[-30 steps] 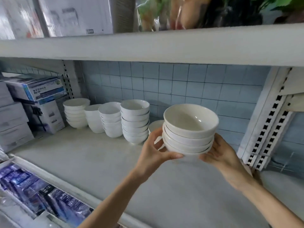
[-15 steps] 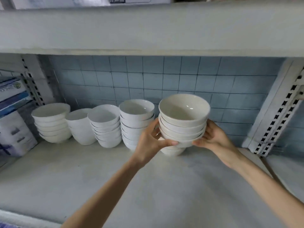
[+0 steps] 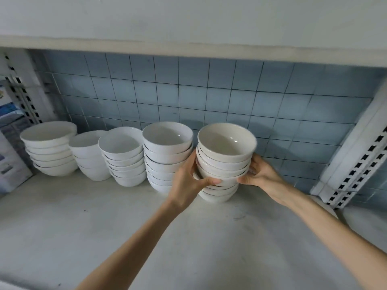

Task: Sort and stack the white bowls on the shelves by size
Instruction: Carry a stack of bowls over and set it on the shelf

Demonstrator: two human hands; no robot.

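**A:** Where is the stack of white bowls (image 3: 225, 155)?

**B:** At the right end of the row, near the back of the grey shelf (image 3: 125, 227). It is about four nested bowls, mouths up. Directly under it are the lower bowls (image 3: 217, 193), which stand on the shelf.

**A:** Is it resting on them?

**B:** I cannot tell. The thumbs cover the join. One rim pokes out to the left just below the held bowls.

**A:** And the hands?

**B:** Both are wrapped round the stack. The left hand (image 3: 188, 183) grips the left side, with its thumb lying across the front under the lowest held bowl and its fingers hidden behind. The right hand (image 3: 260, 174) holds the right side, with its thumb tip at the front and its fingers curled round the back.

**A:** What sits beside it?

**B:** Just to the left, close to the back of the left hand, is a tall bowl stack (image 3: 167, 155) of similar size. Next comes a shorter bowl stack (image 3: 123, 158), then a few deeper bowls (image 3: 90, 158), and at the far left a pile of wide bowls (image 3: 50, 149).

**A:** And further out?

**B:** A blue tiled wall (image 3: 209, 97) runs behind the whole row. A white slotted upright (image 3: 356, 162) leans at the right, well apart from the right hand. Printed boxes (image 3: 10, 147) stand at the left edge beside the wide bowls. The upper shelf board (image 3: 188, 24) spans the top.
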